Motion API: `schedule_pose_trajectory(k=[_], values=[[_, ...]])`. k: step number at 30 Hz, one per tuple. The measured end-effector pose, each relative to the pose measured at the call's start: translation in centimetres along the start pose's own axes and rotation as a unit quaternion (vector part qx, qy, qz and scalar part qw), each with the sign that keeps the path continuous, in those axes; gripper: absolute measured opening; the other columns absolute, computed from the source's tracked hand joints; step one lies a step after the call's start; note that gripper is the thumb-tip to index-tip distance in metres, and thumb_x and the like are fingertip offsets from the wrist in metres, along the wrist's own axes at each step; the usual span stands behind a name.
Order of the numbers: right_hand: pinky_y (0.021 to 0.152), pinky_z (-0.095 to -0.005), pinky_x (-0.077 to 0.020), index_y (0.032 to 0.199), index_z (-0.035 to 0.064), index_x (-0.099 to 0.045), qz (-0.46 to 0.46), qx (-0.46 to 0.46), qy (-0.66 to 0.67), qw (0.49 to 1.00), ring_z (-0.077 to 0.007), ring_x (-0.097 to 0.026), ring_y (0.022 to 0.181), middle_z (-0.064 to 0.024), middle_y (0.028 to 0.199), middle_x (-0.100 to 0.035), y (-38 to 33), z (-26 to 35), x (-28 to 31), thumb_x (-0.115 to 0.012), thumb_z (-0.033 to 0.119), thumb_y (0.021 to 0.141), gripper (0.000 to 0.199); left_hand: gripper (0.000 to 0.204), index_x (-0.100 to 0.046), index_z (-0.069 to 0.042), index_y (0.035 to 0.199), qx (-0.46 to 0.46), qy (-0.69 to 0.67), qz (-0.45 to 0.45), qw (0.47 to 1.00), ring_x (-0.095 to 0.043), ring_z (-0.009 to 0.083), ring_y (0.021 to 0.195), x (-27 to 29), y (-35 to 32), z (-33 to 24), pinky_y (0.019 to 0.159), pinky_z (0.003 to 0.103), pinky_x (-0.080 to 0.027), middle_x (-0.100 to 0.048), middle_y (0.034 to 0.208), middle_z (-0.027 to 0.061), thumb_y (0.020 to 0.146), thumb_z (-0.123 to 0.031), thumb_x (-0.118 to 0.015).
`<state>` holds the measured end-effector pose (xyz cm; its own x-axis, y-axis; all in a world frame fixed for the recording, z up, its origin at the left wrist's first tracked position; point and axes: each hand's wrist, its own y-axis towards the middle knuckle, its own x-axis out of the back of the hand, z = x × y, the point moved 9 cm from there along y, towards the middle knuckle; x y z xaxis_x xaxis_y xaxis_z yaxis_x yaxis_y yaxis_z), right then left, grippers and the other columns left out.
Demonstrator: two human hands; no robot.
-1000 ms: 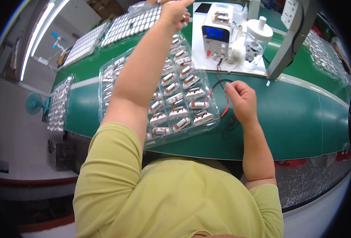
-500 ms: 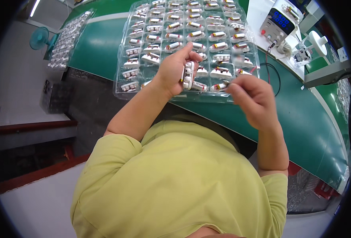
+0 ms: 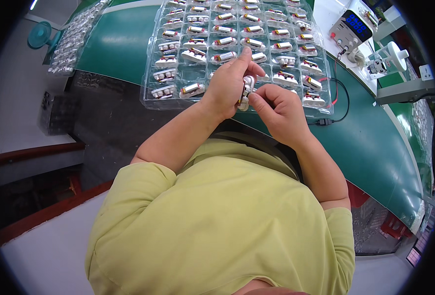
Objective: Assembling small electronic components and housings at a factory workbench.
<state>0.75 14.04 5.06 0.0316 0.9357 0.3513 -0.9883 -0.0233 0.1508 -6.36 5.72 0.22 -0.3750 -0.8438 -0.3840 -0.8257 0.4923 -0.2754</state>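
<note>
My left hand [image 3: 225, 87] is closed round a small white plastic housing [image 3: 248, 88] with rounded lobes, holding it upright over the tray's near edge. A strip of yellow and dark red shows along the housing's lower left side. From the right, my right hand [image 3: 280, 112] touches the same housing, thumb and forefinger pinched at its edge. Anything tiny between those fingertips is hidden. Beneath both hands lies the clear plastic tray [image 3: 147, 102], its compartments holding many like housings with silver batteries, such as this battery unit [image 3: 193, 89] beside my left wrist.
A black plug [image 3: 324, 121] on a black-and-red lead lies right of the tray on the green table [image 3: 375, 147]. Behind it stand a power supply [image 3: 351, 27] with a blue display and a white cup-shaped container [image 3: 382, 64]. Another filled tray [image 3: 77, 42] sits far left.
My right hand has moved left from the tray's right side to the housing in my left hand. The dark item at its fingertips no longer shows; the black plug lies on the table.
</note>
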Motion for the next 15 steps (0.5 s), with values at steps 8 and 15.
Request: schedule_pose_trajectory(k=[8,15], values=[[0.049,-0.0290,-0.0396,0.078,0.0003,-0.064,0.010,-0.044,-0.027,0.999,-0.0117,-0.052,0.052,-0.0061,0.061,-0.060,-0.3,0.1,0.2,-0.063,0.017,0.088,0.020,0.049,-0.062,-0.004,0.082,-0.002,0.013,-0.004,1.000,-0.048,0.0081,0.062,-0.2,-0.2,0.0,0.056,0.024,-0.041,-0.050,0.070,0.0002,0.101,-0.044,-0.040],[0.050,-0.0306,-0.0401,0.075,-0.0020,-0.063,0.089,-0.072,-0.078,0.990,-0.0142,-0.050,0.048,-0.0080,0.055,-0.057,-0.2,0.6,-0.4,-0.063,0.016,0.087,0.022,0.060,-0.064,-0.002,0.082,-0.109,0.199,0.004,0.974,-0.045,0.0118,0.071,-1.9,-1.8,-0.8,0.068,0.027,-0.038,-0.052,0.073,0.0017,0.101,-0.051,-0.035]])
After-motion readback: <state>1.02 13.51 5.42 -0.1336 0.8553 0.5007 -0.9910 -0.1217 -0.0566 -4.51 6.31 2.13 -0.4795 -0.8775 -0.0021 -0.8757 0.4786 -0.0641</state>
